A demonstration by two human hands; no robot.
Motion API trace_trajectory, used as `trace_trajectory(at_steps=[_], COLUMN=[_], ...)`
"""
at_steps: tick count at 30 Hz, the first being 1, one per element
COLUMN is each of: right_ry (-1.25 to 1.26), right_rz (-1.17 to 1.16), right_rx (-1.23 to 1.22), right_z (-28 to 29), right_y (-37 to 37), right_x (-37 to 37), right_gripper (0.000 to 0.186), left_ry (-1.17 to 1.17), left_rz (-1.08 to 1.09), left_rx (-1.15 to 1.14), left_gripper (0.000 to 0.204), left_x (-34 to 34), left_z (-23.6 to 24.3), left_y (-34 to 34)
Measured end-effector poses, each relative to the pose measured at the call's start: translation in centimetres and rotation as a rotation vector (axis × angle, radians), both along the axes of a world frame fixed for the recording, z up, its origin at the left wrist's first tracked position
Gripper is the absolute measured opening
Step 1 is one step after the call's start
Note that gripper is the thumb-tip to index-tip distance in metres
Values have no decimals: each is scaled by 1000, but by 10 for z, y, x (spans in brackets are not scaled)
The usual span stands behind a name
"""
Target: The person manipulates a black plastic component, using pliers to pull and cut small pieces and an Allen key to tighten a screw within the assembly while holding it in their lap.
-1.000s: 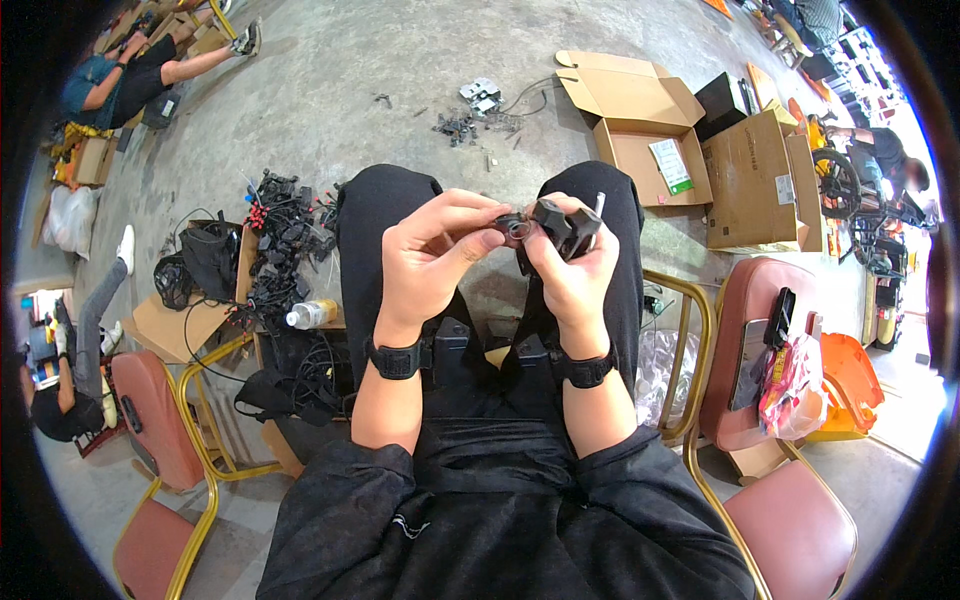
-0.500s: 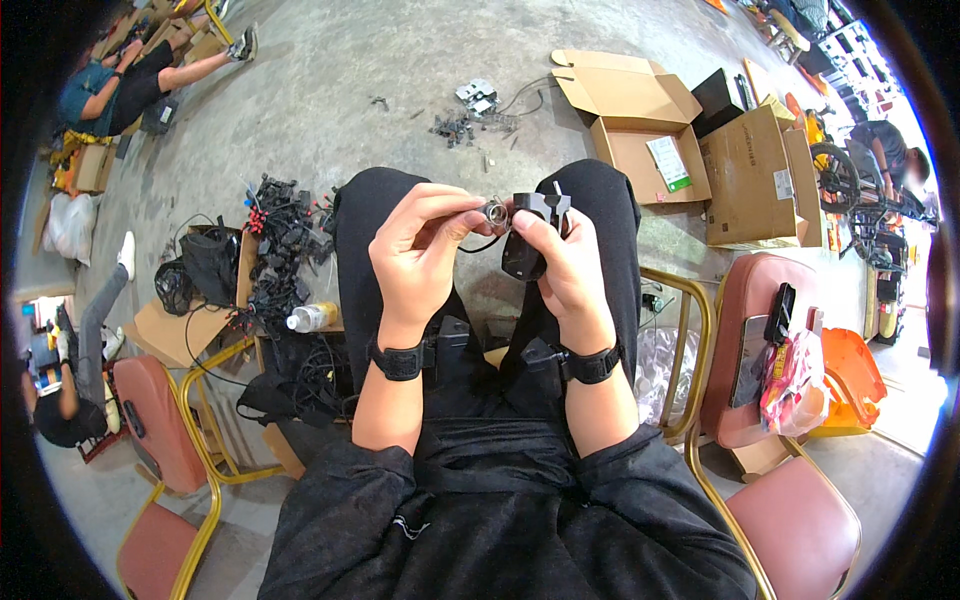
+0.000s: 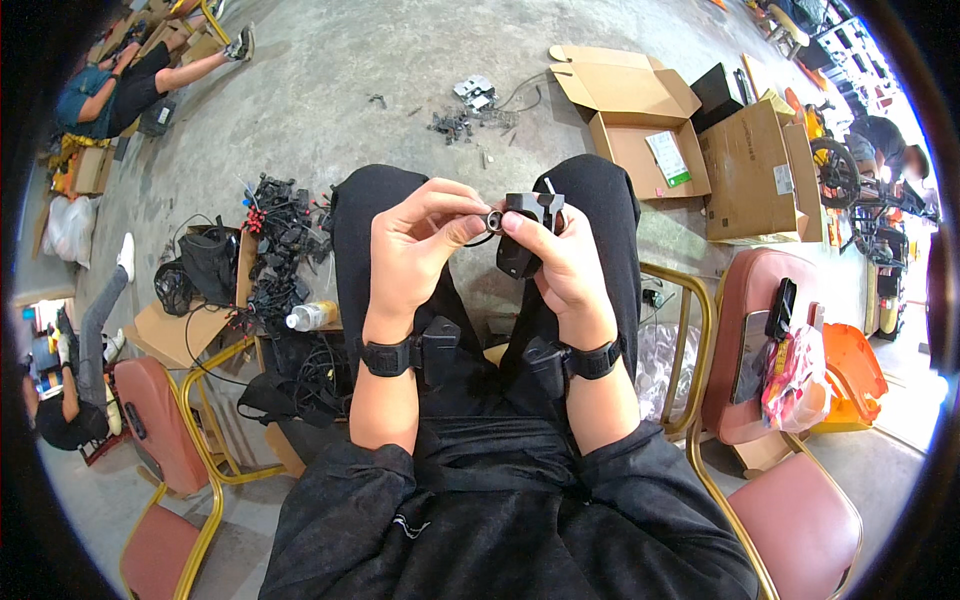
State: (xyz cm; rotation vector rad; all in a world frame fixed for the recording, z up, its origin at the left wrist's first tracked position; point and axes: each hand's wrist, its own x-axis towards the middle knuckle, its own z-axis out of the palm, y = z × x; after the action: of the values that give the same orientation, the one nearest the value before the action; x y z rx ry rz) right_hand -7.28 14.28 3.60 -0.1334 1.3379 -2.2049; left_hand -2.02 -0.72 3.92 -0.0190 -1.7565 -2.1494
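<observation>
Between thumb and fingers, my left hand [image 3: 420,245] pinches a small round metal ring [image 3: 494,221]. A black housing [image 3: 518,258] with a notched, clamp-like top and a short pale pin is gripped by my right hand [image 3: 572,262], whose thumb lies across its front. The ring sits right beside that thumb, at the housing's left side; whether it touches the housing I cannot tell. A thin black cable loops below the ring. My fingers hide part of the housing.
Black parts and cables [image 3: 275,250] are heaped at left, near a clear bottle [image 3: 312,316]. Small pieces [image 3: 452,125] lie on the floor ahead. An open cardboard box [image 3: 640,150] stands at front right. Padded chairs [image 3: 790,520] flank me. Other people sit or work farther off.
The ring has turned, showing its opening more face-on, and has come closer to my right thumb. Both hands have shifted slightly; each keeps its hold.
</observation>
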Motion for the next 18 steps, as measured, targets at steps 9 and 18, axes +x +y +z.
trace_trajectory(at_steps=[9, 18], right_ry=[-9, -121], right_rz=[26, 36], right_rx=[15, 17], right_z=[1, 3], right_y=[1, 4], right_x=[0, 0], right_gripper=[20, 19], left_ry=[-24, 0], left_rz=[-42, 99], left_rx=[85, -2], left_gripper=[14, 10], left_x=[0, 1], left_z=[-6, -7], left_y=[-2, 12])
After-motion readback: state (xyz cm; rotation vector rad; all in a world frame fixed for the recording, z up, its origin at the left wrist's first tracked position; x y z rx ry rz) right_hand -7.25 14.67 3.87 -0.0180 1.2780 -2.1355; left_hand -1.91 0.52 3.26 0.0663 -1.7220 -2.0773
